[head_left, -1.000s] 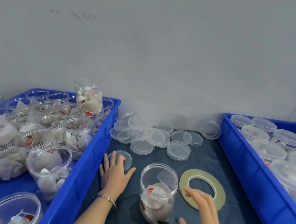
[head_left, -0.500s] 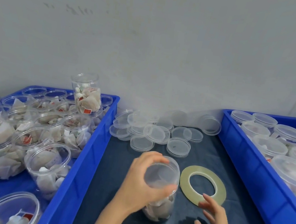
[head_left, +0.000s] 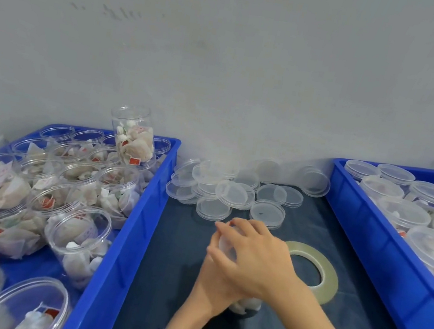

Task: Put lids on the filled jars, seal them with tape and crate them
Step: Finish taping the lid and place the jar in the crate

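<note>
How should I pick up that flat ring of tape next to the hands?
Probably best by its far right rim, coming from above. The tape roll lies flat on the dark mat, a thin ring with a wide open middle, so one finger can hook inside the hole and the thumb pinch the outer edge. The right hand covers its near left edge, so come from the right.

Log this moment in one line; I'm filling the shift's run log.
step: lidding | right hand: on jar top | left hand: gripping jar | tape roll: flat on mat, untouched

Both hands cover the jar (head_left: pixel 244 306), hiding its lid.
</note>
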### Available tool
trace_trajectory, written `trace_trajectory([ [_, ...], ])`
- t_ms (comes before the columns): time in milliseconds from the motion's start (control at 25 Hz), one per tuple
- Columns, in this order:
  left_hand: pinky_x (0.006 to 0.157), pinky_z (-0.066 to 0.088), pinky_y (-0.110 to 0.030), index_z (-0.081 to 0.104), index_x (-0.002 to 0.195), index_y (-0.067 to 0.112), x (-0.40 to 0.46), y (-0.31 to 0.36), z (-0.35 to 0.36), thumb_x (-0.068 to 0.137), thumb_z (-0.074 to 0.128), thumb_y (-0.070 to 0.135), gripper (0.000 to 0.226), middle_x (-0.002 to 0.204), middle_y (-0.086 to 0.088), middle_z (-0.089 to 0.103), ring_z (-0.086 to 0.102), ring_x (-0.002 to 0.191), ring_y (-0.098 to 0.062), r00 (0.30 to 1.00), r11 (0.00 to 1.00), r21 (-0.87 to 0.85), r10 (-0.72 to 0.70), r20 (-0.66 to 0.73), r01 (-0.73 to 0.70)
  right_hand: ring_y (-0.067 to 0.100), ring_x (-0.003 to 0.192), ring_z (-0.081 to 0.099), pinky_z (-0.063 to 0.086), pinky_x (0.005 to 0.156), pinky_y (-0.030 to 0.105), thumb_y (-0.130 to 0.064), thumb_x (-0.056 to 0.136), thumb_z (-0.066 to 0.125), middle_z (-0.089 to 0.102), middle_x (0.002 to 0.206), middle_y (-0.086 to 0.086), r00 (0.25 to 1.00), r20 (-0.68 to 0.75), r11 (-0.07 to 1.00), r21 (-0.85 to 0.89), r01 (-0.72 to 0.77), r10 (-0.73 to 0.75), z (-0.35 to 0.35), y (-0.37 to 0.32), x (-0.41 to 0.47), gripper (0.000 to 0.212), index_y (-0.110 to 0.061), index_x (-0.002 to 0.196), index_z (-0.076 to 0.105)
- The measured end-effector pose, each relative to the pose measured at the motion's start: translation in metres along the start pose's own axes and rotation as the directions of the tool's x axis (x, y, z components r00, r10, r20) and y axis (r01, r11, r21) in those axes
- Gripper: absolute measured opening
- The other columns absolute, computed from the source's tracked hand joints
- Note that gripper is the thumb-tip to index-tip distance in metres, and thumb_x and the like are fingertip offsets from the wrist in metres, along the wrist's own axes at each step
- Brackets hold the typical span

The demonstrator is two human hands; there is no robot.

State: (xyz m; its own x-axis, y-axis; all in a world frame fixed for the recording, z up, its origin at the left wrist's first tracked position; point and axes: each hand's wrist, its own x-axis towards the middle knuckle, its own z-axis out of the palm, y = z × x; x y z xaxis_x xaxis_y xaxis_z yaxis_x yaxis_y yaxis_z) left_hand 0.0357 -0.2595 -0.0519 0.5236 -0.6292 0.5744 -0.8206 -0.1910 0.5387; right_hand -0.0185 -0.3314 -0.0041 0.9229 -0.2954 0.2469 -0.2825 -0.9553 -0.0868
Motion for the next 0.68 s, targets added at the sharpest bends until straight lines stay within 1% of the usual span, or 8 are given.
trace_trajectory([
  [120,0.064,0.048,-0.008,0.049,0.109,0.02,0.003,0.0,0.002,0.063,0.077,0.036,0.056,0.096,0.003,0.068,0.065,0.08,-0.011,0.994,1.0,0.008,-0.014,0.109,0.013,0.012,0.132,0.036,0.038,0.094,0.028,-0.059,0.09,0.038,0.044,0.141,-0.012,0.994,-0.11,0.998,0.054,0.036,-0.03,0.011,0.005,-0.004,0.052,-0.037,0.137,0.043],
  [200,0.055,0.049,-0.01,0.061,0.101,0.013,0.005,-0.005,0.006,0.054,0.083,0.035,0.056,0.082,0.009,0.065,0.063,0.068,-0.002,0.999,0.996,0.079,0.033,0.043,-0.036,0.009,0.131,0.039,0.039,0.094,0.025,-0.055,0.086,0.044,0.05,0.135,-0.012,0.979,-0.125,0.975,0.139,0.175,-0.158,0.006,0.015,-0.004,0.047,-0.036,0.128,0.054],
  [360,0.046,0.051,-0.017,0.054,0.089,0.025,0.004,-0.01,0.014,0.043,0.088,0.016,0.059,0.073,0.004,0.065,0.063,0.063,-0.009,0.982,0.982,0.009,0.189,-0.025,-0.189,0.005,0.122,0.04,0.034,0.076,0.02,-0.049,0.085,0.055,0.048,0.13,-0.02,0.935,0.058,0.927,0.167,0.335,-0.349,-0.012,0.032,0.001,0.037,-0.04,0.121,0.056],
  [440,0.049,0.05,-0.015,0.047,0.096,0.026,0.002,-0.011,0.017,0.051,0.083,0.024,0.058,0.077,0.005,0.065,0.06,0.066,-0.006,0.98,0.98,0.045,0.197,-0.041,-0.195,0.019,0.102,0.055,0.039,0.064,0.024,-0.05,0.079,0.06,0.059,0.116,-0.013,0.975,-0.103,0.98,0.023,0.199,-0.196,-0.003,0.016,-0.003,0.035,-0.033,0.11,0.064],
  [520,0.061,0.052,-0.014,0.045,0.1,0.027,0.0,-0.019,0.022,0.067,0.064,0.036,0.039,0.088,0.013,0.061,0.053,0.077,0.002,0.983,0.983,0.112,0.159,-0.09,-0.148,0.03,0.078,0.058,0.043,0.052,0.029,-0.052,0.069,0.07,0.064,0.096,0.0,0.984,-0.165,0.996,-0.059,-0.071,0.06,0.005,-0.012,-0.007,0.043,-0.022,0.099,0.068],
  [560,0.071,0.052,-0.014,0.046,0.1,0.028,-0.002,-0.019,0.025,0.073,0.056,0.038,0.031,0.092,0.014,0.058,0.053,0.084,0.003,0.983,0.991,0.041,0.133,-0.128,-0.129,0.033,0.083,0.056,0.045,0.056,0.033,-0.055,0.07,0.068,0.061,0.102,0.005,0.986,-0.102,0.989,-0.057,-0.14,0.133,0.002,-0.019,-0.006,0.052,-0.02,0.108,0.063],
  [600,0.079,0.053,-0.021,0.048,0.102,0.027,-0.004,-0.018,0.025,0.074,0.058,0.04,0.032,0.097,0.012,0.06,0.056,0.091,0.002,0.994,0.985,-0.155,0.062,-0.089,-0.075,0.034,0.097,0.05,0.046,0.067,0.036,-0.058,0.075,0.059,0.053,0.116,0.007,0.988,-0.027,0.987,-0.047,-0.151,0.149,-0.002,-0.017,-0.003,0.062,-0.022,0.124,0.052],
  [680,0.081,0.054,-0.029,0.051,0.111,0.019,-0.008,-0.027,0.024,0.068,0.078,0.03,0.052,0.106,0.003,0.067,0.064,0.101,-0.01,0.997,0.91,-0.41,-0.076,-0.015,0.063,0.034,0.117,0.038,0.041,0.087,0.04,-0.059,0.082,0.046,0.037,0.136,0.007,0.971,0.24,0.999,0.024,-0.033,0.027,-0.013,0.004,0.002,0.069,-0.034,0.144,0.026],
])
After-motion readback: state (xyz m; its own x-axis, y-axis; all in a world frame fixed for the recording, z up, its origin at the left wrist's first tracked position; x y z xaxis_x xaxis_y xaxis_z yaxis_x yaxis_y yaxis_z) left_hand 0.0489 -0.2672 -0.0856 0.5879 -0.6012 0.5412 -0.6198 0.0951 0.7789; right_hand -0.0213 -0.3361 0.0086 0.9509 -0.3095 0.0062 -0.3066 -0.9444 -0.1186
